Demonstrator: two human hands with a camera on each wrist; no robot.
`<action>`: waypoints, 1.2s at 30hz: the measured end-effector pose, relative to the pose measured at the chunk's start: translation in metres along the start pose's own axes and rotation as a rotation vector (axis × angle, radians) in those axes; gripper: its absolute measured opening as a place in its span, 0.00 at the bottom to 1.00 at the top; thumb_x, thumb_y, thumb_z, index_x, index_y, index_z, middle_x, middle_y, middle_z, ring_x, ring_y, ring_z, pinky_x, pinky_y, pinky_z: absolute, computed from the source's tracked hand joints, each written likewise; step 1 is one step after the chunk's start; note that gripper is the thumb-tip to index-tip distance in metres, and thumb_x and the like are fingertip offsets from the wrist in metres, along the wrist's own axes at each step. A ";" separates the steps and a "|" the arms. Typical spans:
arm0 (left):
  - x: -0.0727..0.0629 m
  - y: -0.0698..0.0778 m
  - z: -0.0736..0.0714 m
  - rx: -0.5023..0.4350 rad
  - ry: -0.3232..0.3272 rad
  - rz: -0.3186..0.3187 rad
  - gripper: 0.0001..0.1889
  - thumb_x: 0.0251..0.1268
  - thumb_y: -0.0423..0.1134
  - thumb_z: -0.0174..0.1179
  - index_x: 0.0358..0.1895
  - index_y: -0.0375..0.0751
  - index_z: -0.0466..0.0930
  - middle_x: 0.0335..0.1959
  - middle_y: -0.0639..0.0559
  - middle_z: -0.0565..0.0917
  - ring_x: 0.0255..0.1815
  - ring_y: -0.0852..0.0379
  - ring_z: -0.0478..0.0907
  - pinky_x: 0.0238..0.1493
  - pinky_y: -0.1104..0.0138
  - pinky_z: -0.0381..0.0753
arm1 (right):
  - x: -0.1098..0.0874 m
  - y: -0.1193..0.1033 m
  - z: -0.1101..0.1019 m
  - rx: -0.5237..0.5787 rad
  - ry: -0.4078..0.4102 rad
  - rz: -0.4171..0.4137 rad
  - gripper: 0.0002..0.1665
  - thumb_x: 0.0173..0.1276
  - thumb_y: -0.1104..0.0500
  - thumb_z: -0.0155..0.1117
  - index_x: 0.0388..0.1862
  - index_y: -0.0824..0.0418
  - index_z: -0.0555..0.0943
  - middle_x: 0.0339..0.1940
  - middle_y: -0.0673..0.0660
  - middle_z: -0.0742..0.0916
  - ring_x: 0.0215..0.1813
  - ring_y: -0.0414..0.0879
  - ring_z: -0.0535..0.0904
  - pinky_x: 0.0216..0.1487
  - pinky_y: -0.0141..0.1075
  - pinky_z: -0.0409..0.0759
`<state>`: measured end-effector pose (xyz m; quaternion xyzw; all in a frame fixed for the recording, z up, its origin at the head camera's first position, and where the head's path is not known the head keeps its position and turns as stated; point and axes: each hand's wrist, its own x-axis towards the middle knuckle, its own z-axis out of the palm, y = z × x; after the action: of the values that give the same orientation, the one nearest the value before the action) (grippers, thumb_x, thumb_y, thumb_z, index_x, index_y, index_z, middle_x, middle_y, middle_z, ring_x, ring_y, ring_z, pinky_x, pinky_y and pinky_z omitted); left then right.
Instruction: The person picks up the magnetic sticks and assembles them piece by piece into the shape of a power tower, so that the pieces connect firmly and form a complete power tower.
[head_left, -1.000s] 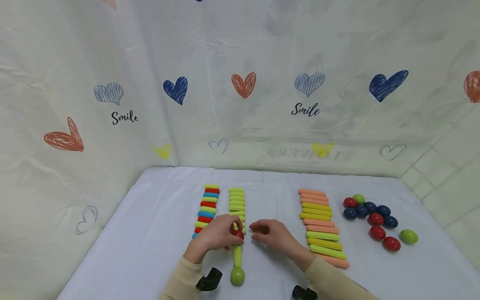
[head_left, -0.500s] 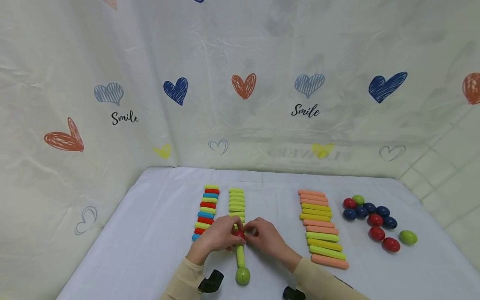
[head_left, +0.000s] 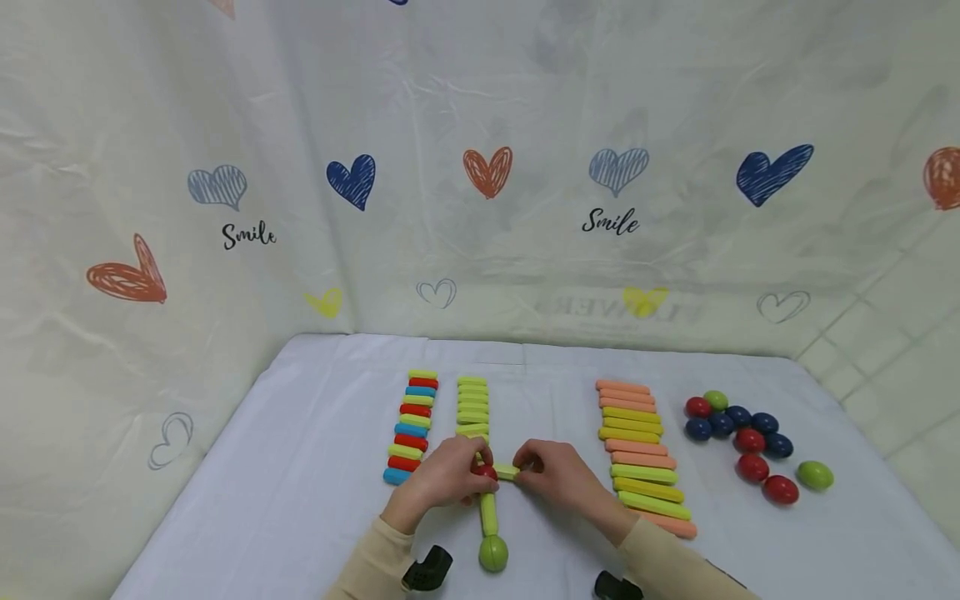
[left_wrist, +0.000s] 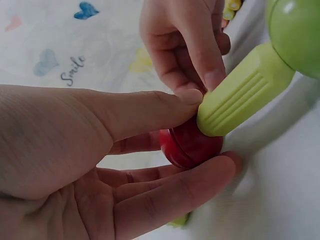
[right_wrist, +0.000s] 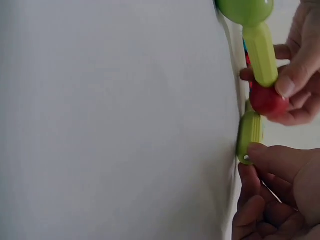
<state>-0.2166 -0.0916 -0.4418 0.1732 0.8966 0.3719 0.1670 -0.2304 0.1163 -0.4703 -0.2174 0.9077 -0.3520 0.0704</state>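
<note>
My left hand (head_left: 442, 475) pinches a glossy red ball (left_wrist: 192, 142) between thumb and fingers. From the ball a yellow-green ridged rod (head_left: 489, 514) runs toward me, with a larger green ball (head_left: 493, 553) on its near end. A second yellow-green rod (right_wrist: 250, 132) points out from the right side of the red ball, its inner end right at the ball. Thumb and fingertips of my right hand (head_left: 558, 475) pinch that rod's outer end. In the left wrist view the right fingertips hide most of this second rod.
Beyond the left hand lie a column of short red, blue and green rods (head_left: 415, 421) and a column of yellow-green rods (head_left: 472, 408). Longer orange, yellow and green rods (head_left: 637, 450) lie on the right. Farther right are red, dark blue and green balls (head_left: 750, 442) on white cloth (head_left: 300, 500).
My right hand came in to the red ball, then drew back slightly right, and the second rod now shows between them. The left hand shifted a little right with the ball and first rod.
</note>
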 end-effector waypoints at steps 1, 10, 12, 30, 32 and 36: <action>0.001 0.000 0.001 0.001 0.003 0.004 0.13 0.58 0.38 0.70 0.41 0.38 0.78 0.25 0.54 0.77 0.19 0.60 0.74 0.24 0.70 0.77 | -0.001 0.002 -0.003 -0.006 -0.006 0.007 0.07 0.61 0.63 0.71 0.37 0.56 0.82 0.31 0.45 0.83 0.32 0.40 0.75 0.35 0.32 0.76; 0.012 0.001 0.020 0.052 0.149 0.052 0.13 0.59 0.42 0.70 0.41 0.39 0.79 0.28 0.55 0.76 0.28 0.60 0.72 0.25 0.72 0.75 | -0.002 0.016 -0.018 -0.022 0.012 0.075 0.13 0.60 0.64 0.72 0.44 0.58 0.84 0.37 0.47 0.85 0.36 0.41 0.76 0.40 0.34 0.78; 0.013 0.002 0.024 0.068 0.176 0.054 0.14 0.59 0.43 0.70 0.42 0.40 0.80 0.30 0.54 0.76 0.31 0.60 0.71 0.27 0.72 0.74 | -0.001 0.017 -0.016 -0.024 0.013 0.052 0.15 0.60 0.63 0.72 0.47 0.58 0.85 0.41 0.48 0.85 0.38 0.41 0.76 0.42 0.35 0.79; 0.015 0.002 0.035 0.114 0.202 0.036 0.14 0.60 0.42 0.69 0.43 0.39 0.78 0.32 0.54 0.75 0.32 0.61 0.70 0.30 0.73 0.73 | -0.004 0.023 -0.046 0.021 -0.090 -0.027 0.13 0.63 0.61 0.70 0.47 0.57 0.85 0.43 0.49 0.85 0.42 0.44 0.78 0.47 0.37 0.80; 0.015 0.003 0.035 0.111 0.202 0.040 0.14 0.59 0.41 0.69 0.43 0.39 0.78 0.33 0.54 0.75 0.33 0.61 0.70 0.30 0.73 0.74 | -0.004 0.024 -0.047 0.022 -0.103 -0.066 0.13 0.63 0.61 0.70 0.47 0.58 0.85 0.43 0.50 0.86 0.42 0.44 0.79 0.46 0.34 0.80; 0.015 0.003 0.035 0.108 0.204 0.056 0.14 0.60 0.41 0.69 0.45 0.38 0.79 0.35 0.54 0.77 0.33 0.61 0.71 0.31 0.73 0.75 | -0.003 0.024 -0.045 0.018 -0.111 -0.099 0.13 0.64 0.62 0.69 0.48 0.59 0.85 0.44 0.51 0.86 0.42 0.44 0.79 0.46 0.33 0.80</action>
<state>-0.2141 -0.0613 -0.4655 0.1682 0.9225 0.3430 0.0550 -0.2487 0.1612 -0.4528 -0.2804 0.8873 -0.3507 0.1053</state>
